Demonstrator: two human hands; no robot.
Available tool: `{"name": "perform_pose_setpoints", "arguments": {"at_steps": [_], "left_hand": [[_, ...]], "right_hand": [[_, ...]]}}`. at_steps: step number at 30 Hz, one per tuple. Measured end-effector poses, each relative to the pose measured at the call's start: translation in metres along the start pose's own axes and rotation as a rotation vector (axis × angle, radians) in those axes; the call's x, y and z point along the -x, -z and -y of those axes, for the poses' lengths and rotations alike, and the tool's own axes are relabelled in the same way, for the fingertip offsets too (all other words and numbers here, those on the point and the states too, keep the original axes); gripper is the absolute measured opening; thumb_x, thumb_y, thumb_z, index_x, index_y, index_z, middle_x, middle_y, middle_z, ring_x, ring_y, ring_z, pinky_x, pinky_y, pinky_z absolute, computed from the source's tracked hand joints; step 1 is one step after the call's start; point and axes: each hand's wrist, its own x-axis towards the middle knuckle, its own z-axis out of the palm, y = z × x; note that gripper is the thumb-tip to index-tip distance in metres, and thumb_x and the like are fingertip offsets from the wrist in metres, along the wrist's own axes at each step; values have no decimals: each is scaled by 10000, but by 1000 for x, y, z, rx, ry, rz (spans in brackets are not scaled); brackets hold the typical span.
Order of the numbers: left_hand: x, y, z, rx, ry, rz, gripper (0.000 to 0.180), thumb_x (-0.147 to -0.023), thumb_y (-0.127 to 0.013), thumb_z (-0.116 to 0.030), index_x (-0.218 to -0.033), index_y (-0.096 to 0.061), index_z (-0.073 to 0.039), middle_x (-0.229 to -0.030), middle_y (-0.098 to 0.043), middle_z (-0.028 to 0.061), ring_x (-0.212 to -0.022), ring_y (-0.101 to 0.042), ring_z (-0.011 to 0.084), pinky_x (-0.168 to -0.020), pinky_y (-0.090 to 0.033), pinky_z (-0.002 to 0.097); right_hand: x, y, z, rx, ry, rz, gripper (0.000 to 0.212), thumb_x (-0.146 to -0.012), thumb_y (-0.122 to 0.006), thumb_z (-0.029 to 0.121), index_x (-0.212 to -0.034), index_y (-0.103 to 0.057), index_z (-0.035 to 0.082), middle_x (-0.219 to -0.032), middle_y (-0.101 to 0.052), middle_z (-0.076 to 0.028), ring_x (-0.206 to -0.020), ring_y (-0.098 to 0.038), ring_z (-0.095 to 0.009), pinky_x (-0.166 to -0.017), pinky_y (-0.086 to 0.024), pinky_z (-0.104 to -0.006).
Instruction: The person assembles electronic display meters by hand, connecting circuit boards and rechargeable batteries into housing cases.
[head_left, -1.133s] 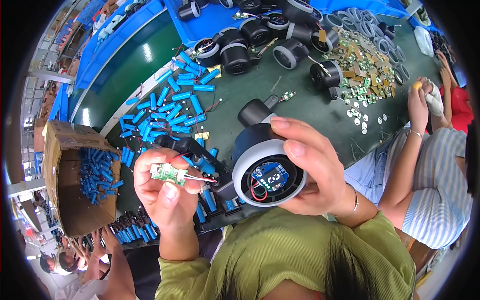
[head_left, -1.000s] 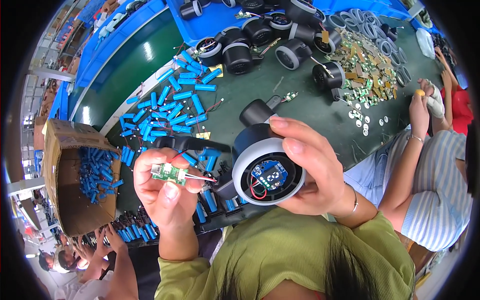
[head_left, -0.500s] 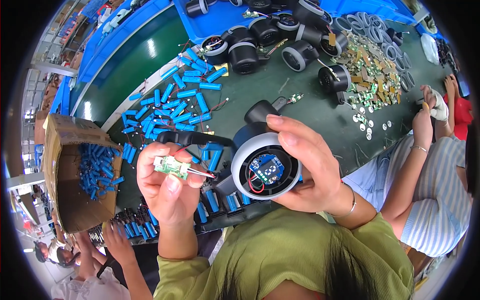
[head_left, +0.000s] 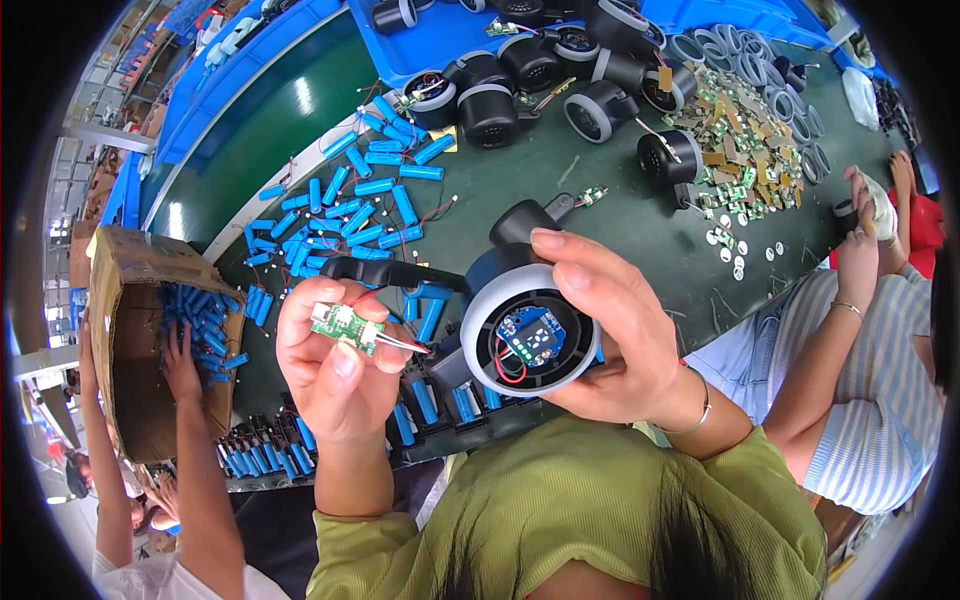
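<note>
My left hand (head_left: 340, 390) pinches a small green circuit board (head_left: 346, 327) between thumb and fingers. White connectors sit on the board, and thin wires run from it toward the housing. My right hand (head_left: 630, 340) is wrapped round a black round housing with a light grey ring (head_left: 477, 345), its open face toward me. Inside the ring is a blue circuit board (head_left: 531, 337) with a lit display, and a red wire loops beside it. A black arm (head_left: 390, 273) reaches from the housing to behind my left fingers.
Blue cylindrical batteries (head_left: 345, 215) lie across the green table (head_left: 560, 175). A co-worker's hands (head_left: 180, 365) are at a cardboard box (head_left: 150, 420) of batteries, left. Black housings (head_left: 487, 115), a heap of small boards (head_left: 750, 150) and grey rings (head_left: 750, 65) lie farther back. Another person sits right.
The green board in my left hand has tilted slightly, and the lit display shows a different pattern. At the left, the co-worker's hands have come to the cardboard box, one reaching inside.
</note>
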Motion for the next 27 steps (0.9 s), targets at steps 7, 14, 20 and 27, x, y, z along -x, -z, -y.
{"name": "perform_pose_setpoints", "arguments": {"at_steps": [7, 14, 20, 27], "left_hand": [[-7, 6, 3, -66, -6, -95, 387, -767, -597, -63, -1104, -446, 53, -944, -574, 184, -645, -599, 169, -600, -520, 297], [-23, 13, -4, -76, 10, 0, 389, -764, -596, -55, -1105, -445, 57, -942, -574, 193, -626, -599, 181, -572, -513, 294], [-39, 17, -10, -152, 14, 23, 391, -763, -600, -52, -1101, -448, 70, -940, -577, 195, -629, -597, 179, -561, -503, 281], [-42, 25, -6, -144, 13, 14, 394, -767, -599, -55, -1108, -454, 78, -943, -577, 194, -627, -590, 171, -561, -493, 270]], "right_hand": [[-1, -1, -7, 17, -3, 12, 605, -586, -755, 30, -1131, -502, -43, -1128, -513, -227, -980, -551, -346, -822, -464, -383], [-8, -3, -14, 15, -37, 34, 661, -571, -768, 45, -1155, -471, -37, -1119, -521, -218, -991, -549, -343, -828, -463, -392], [-20, -7, -24, 27, -22, 15, 648, -555, -770, 49, -1131, -485, -35, -1092, -540, -206, -979, -554, -343, -824, -463, -398], [-24, -10, -27, 43, -31, 29, 644, -528, -763, 39, -1111, -498, -36, -1084, -546, -198, -964, -556, -344, -818, -462, -394]]}}
